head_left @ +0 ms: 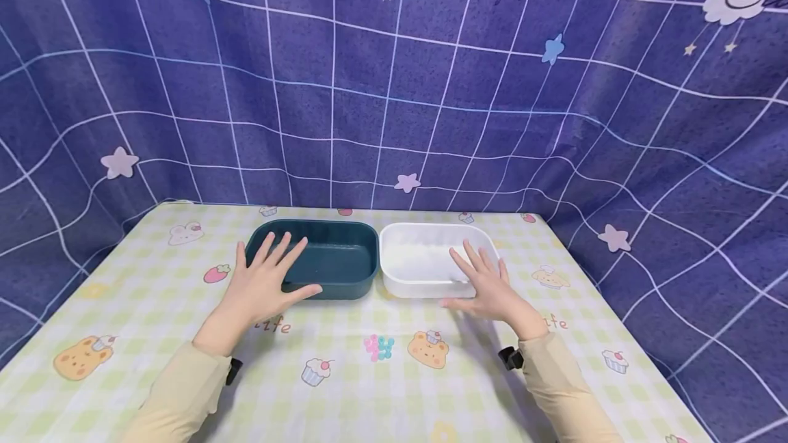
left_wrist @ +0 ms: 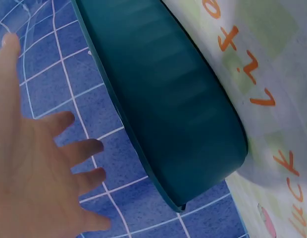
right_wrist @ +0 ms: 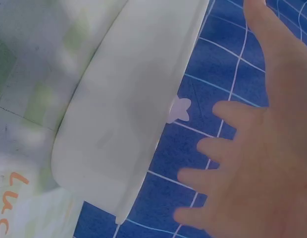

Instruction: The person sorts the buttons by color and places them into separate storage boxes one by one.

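My left hand (head_left: pixel 261 286) hovers with spread fingers over the near left part of a dark green rectangular tray (head_left: pixel 345 288). In the left wrist view the hand (left_wrist: pixel 39 173) stands apart from the green tray's side wall (left_wrist: pixel 168 99) and holds nothing. Over the near right part of a white rectangular tray (head_left: pixel 425 288) is my right hand (head_left: pixel 492 289), fingers likewise spread. The right wrist view shows that hand (right_wrist: pixel 257 163) apart from the white wall (right_wrist: pixel 119 109). Small pink beads (head_left: pixel 372 347) and teal beads (head_left: pixel 386 347) lie together in front of the trays.
Both trays stand side by side near the back of a table with a checked, cartoon-printed cloth (head_left: pixel 246 402). A blue curtain (head_left: pixel 357 122) with white grid lines hangs behind the table and along its right side.
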`<state>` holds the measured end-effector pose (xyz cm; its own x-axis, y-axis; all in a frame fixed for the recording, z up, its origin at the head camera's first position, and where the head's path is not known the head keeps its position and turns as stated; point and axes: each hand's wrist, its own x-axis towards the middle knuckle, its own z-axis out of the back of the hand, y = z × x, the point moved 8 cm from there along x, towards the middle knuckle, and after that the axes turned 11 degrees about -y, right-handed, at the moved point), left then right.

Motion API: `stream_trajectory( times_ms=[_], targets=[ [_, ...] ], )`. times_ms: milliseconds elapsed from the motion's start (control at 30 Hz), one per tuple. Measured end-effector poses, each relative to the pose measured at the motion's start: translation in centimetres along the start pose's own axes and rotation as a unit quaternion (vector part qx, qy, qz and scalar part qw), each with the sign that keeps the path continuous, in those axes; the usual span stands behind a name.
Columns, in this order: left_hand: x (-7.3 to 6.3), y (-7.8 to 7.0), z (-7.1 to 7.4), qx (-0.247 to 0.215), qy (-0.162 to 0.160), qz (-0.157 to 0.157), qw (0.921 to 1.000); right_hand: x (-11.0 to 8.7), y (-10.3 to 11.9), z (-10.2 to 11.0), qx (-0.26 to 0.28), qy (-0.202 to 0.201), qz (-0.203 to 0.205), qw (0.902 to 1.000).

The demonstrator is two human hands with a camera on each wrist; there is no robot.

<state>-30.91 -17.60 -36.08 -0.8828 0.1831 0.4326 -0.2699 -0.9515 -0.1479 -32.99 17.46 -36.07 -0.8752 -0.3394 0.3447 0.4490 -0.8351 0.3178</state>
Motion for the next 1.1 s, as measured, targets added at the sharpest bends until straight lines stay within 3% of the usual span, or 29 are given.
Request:
stream_trajectory(
  times_ms=[133, 267, 533, 667, 800, 933, 1100],
  targets=[
    [0.1, 0.0, 0.3, -0.011, -0.021, 0.0, 0.9997, 0.5, 0.1, 0.7, 0.028, -0.055, 0.018, 0.9979],
    [0.4, 0.2, 1.0, -0.024, -0.063, 0.001, 0.9977, 0.9, 0.1, 1.4, 0.05, -0.104, 0.031, 0.9928],
    [0.5, 2.6, 1.4, -0.095, -0.1, 0.059, 0.9886, 0.9, 0.6, 1.9, 0.057, -0.151, 0.065, 0.9847],
    [0.5, 4.0, 1.5, -0.133, -0.144, 0.075, 0.9777, 0.7, 0.9, 1.8, 0.061, -0.163, 0.083, 0.9812],
    [0.5, 5.8, 1.3, -0.185, -0.178, 0.105, 0.9607, 0.6, 1.2, 1.8, 0.063, -0.183, 0.098, 0.9763],
    [0.6, 7.7, 0.9, -0.226, -0.193, 0.146, 0.9434, 0.5, 1.5, 2.0, 0.065, -0.206, 0.11, 0.9701],
    [0.8, 9.2, 0.3, -0.258, -0.192, 0.18, 0.9295, 0.3, 1.8, 2.3, 0.073, -0.227, 0.118, 0.9639]
  ],
)
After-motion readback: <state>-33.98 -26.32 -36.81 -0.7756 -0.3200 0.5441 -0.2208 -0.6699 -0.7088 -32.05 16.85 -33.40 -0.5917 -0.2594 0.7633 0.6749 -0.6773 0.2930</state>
